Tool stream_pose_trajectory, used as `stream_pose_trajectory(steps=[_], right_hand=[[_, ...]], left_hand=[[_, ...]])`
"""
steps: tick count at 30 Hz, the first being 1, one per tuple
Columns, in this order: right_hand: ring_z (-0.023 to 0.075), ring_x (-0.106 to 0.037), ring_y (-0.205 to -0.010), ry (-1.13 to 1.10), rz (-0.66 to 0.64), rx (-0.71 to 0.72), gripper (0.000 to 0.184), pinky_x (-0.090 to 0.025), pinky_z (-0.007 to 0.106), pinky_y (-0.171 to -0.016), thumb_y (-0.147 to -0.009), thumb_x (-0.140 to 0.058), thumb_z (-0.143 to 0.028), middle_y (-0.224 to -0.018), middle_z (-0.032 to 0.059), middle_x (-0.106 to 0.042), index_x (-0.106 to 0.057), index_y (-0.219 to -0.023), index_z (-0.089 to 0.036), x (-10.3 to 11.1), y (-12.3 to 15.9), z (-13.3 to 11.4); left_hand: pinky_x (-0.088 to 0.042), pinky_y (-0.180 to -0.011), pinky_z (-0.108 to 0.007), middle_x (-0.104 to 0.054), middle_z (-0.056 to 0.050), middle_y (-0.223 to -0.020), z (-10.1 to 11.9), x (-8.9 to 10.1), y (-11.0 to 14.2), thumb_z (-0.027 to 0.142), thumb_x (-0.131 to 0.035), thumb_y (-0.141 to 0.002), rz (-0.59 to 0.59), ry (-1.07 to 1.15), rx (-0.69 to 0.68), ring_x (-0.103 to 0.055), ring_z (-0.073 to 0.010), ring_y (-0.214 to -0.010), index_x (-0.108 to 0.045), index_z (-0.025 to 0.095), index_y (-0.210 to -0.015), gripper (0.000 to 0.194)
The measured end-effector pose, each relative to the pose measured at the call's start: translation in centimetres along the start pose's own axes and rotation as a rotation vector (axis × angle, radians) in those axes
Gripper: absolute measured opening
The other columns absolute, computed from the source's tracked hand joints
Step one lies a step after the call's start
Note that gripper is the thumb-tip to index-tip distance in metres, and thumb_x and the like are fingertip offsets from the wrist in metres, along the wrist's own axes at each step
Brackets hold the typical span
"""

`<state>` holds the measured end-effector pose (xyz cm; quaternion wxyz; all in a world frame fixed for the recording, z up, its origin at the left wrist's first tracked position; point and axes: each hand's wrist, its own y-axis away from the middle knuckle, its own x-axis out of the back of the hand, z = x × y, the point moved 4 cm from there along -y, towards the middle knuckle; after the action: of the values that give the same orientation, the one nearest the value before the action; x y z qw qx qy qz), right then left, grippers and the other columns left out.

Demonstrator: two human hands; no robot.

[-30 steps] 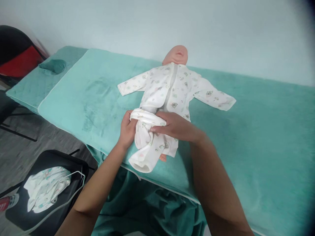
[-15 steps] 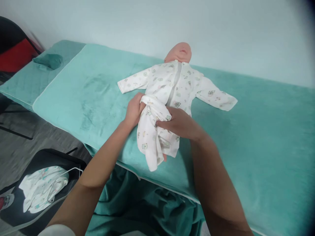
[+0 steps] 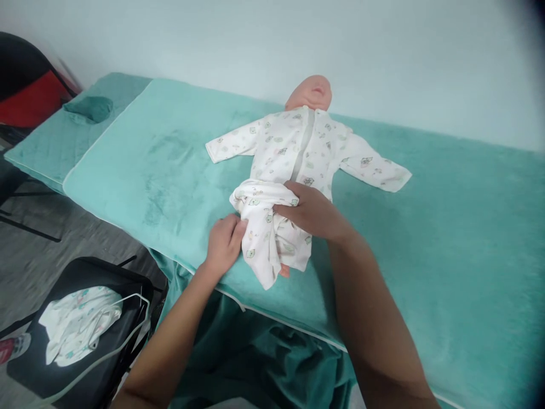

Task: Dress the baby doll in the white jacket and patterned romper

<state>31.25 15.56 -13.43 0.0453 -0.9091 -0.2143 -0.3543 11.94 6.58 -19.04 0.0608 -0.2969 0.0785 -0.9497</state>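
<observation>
A baby doll (image 3: 310, 92) lies on its back on a green padded bed, its head by the wall. It wears a white printed baby top (image 3: 283, 142) with both sleeves spread. White printed baby pants (image 3: 259, 227) cover its legs and are bunched near the waist; a bit of a foot shows below. My right hand (image 3: 313, 210) is closed on the pants' waistband, thumb on top. My left hand (image 3: 226, 241) is closed at the side of the pants leg, its fingertips partly hidden by the cloth.
The green bed (image 3: 426, 255) runs along a white wall (image 3: 213, 40), with a face hole (image 3: 90, 109) at its left end. A black chair (image 3: 76, 272) at lower left holds a crumpled printed cloth (image 3: 80, 324) and a bottle (image 3: 15, 347). Another chair (image 3: 29, 102) stands at far left.
My left hand has moved down and toward me, from the waistband to the side of the pants leg. The waistband now lies lower and flatter. My right hand keeps its hold.
</observation>
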Motion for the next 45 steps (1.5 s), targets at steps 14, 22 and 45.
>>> stream_pose_trajectory(steps=[14, 22, 45], right_hand=[[0.0217, -0.064, -0.077, -0.039, 0.025, -0.012, 0.014, -0.045, 0.032, -0.067, -0.080, -0.066, -0.031, -0.083, 0.0003, -0.070, -0.068, -0.090, -0.021, -0.2, 0.0, 0.6], [0.0262, -0.068, -0.091, -0.085, 0.033, -0.043, 0.023, -0.050, 0.036, -0.075, -0.081, -0.068, -0.033, -0.100, 0.0028, -0.074, -0.072, -0.101, -0.023, -0.2, 0.2, 0.7], [0.0205, -0.059, -0.082, 0.081, 0.596, 0.125, 0.023, -0.048, 0.035, -0.073, -0.087, -0.069, -0.043, -0.093, 0.0040, -0.064, -0.059, -0.096, -0.024, 2.4, 1.1, 1.8]], left_hand=[[-0.036, -0.065, -0.032, -0.063, -0.005, -0.080, -0.4, 0.0, -2.8, 0.060, -0.017, -0.107, 0.065, -0.257, -0.160, -0.056, -0.0180, -0.072, -0.050, 0.021, -0.084, 0.055], [-0.030, -0.061, -0.032, -0.062, -0.005, -0.082, -0.4, -0.7, -6.2, 0.061, -0.018, -0.106, 0.252, -0.343, -0.271, -0.052, -0.0158, -0.065, -0.053, 0.021, -0.083, 0.058], [-0.043, -0.111, -0.045, -0.057, -0.008, -0.133, 5.8, -1.4, -11.6, 0.003, -0.066, -0.074, -0.224, -0.064, -0.318, -0.050, -0.0277, -0.132, -0.061, 0.024, -0.114, 0.046]])
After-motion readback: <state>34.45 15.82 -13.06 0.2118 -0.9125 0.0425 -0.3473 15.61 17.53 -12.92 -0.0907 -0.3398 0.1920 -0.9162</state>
